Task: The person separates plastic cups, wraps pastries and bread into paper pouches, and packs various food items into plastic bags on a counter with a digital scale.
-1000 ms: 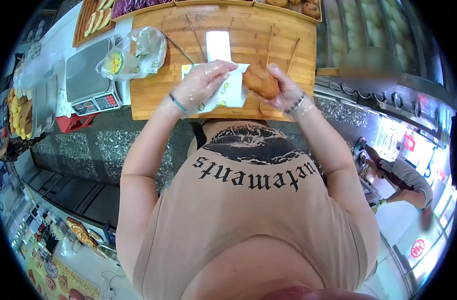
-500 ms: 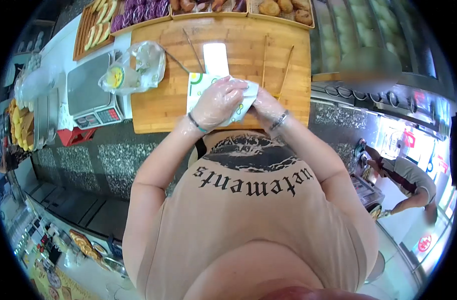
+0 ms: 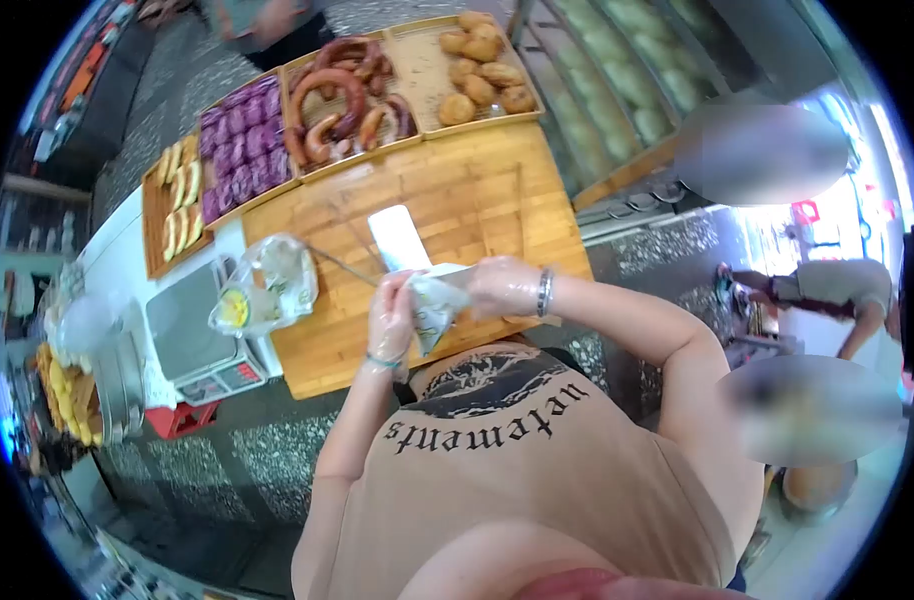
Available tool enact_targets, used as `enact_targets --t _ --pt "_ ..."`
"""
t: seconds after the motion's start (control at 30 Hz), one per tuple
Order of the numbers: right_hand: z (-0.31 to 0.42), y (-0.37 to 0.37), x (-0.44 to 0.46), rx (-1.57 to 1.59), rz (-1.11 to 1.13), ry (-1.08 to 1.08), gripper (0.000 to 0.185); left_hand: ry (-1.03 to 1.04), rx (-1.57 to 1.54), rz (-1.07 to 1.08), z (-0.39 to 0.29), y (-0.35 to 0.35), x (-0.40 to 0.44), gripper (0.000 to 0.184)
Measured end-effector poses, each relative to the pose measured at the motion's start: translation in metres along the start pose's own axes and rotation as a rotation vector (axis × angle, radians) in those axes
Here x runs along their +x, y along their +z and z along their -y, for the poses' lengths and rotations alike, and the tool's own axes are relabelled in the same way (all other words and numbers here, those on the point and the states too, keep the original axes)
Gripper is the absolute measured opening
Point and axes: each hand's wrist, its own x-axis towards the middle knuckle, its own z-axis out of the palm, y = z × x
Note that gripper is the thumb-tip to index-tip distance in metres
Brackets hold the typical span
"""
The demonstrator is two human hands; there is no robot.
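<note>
Both my hands wear clear plastic gloves near the front edge of the wooden board. My left hand point(image 3: 390, 314) grips the left side of a white paper bag point(image 3: 432, 308) with green print. My right hand point(image 3: 506, 287) is closed at the bag's upper right edge; its fingertips are partly hidden, and a greyish flap shows between the hands. Just beyond the bag, a shiny white rectangular piece point(image 3: 397, 238) lies on the board; its kind is unclear. To the left is a clear plastic bag point(image 3: 287, 275) with something yellow inside.
Along the board's point(image 3: 457, 190) far side stand trays of purple-wrapped pieces point(image 3: 245, 150), sausages point(image 3: 342, 100) and round brown items point(image 3: 477, 75). A scale point(image 3: 192, 330) is at left. Thin tongs lie on the board. Other people stand at the far side and the right.
My view has turned and shifted, showing more of the trays. My left hand has moved to the paper bag's left side, and my right hand has come round to its upper right edge.
</note>
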Motion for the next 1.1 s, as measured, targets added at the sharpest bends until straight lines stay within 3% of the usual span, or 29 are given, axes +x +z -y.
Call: enact_targets --t 0.03,0.1,0.13,0.2,0.23,0.3,0.33,0.43,0.47,0.53,0.6,0.67,0.7,0.77,0.83,0.9,0.97,1.03,1.1 --pt "-0.005 0.005 0.01 -0.151 0.04 0.143 0.043 0.025 0.156 0.048 0.005 -0.003 0.003 0.017" --pt "-0.008 -0.003 0.021 -0.218 -0.149 0.197 0.028 0.105 0.353 0.031 -0.001 -0.003 0.021 0.016" --pt "-0.011 -0.003 0.029 -0.238 -0.135 0.148 0.028 0.097 0.361 -0.028 0.014 -0.005 0.03 0.016" --pt "-0.025 0.009 0.047 0.071 -0.656 0.112 0.017 0.125 0.407 -0.136 0.027 -0.006 0.049 0.016" --pt "-0.037 0.013 0.054 0.067 -0.627 0.074 0.017 0.152 0.449 -0.18 0.025 -0.001 0.057 0.016" --pt "-0.067 0.018 0.071 0.021 -0.706 0.25 0.017 0.231 0.495 -0.267 0.04 0.008 0.079 0.017" --pt "-0.079 0.021 0.078 0.069 -0.756 0.228 0.017 0.271 0.574 -0.325 0.045 0.014 0.085 0.017" --pt "-0.091 0.015 0.09 0.172 -0.571 0.206 0.022 0.07 0.565 -0.234 0.026 0.029 0.085 0.014" --pt "-0.123 0.031 0.101 0.111 -0.408 0.496 0.029 0.027 0.647 -0.179 0.033 0.032 0.081 0.016" --pt "-0.12 0.032 0.089 0.29 -0.526 0.262 0.031 -0.002 0.68 -0.128 0.049 0.035 0.058 0.023" --pt "-0.117 0.03 0.072 0.195 -0.7 0.061 0.029 -0.022 0.616 -0.124 0.023 0.037 0.02 0.032" --pt "-0.103 0.027 0.043 0.516 -0.642 0.201 0.023 -0.045 0.627 -0.153 0.036 0.028 -0.016 0.034" --pt "-0.089 0.024 0.028 0.472 -0.626 0.204 0.017 -0.05 0.63 -0.135 0.04 0.021 -0.033 0.036" --pt "-0.069 0.02 0.01 0.417 -0.593 0.196 0.011 -0.088 0.546 -0.146 0.03 -0.002 -0.065 0.037" --pt "-0.051 0.025 0.008 0.429 -0.639 0.056 0.008 -0.219 0.46 -0.229 0.02 -0.031 -0.09 0.036" --pt "-0.032 0.026 0.022 0.499 -0.659 0.08 0.012 -0.18 0.393 -0.449 0.023 -0.078 -0.099 0.033" --pt "-0.009 0.023 0.042 0.448 -0.667 0.047 0.008 -0.028 0.402 -0.649 0.008 -0.144 -0.097 0.03" --pt "0.036 0.018 0.071 0.479 -0.657 -0.008 0.006 -0.093 0.461 -0.726 -0.027 -0.218 -0.1 0.027" --pt "0.075 0.023 0.106 0.316 -0.61 -0.134 0.009 -0.04 0.582 -0.846 -0.034 -0.301 -0.102 0.026"
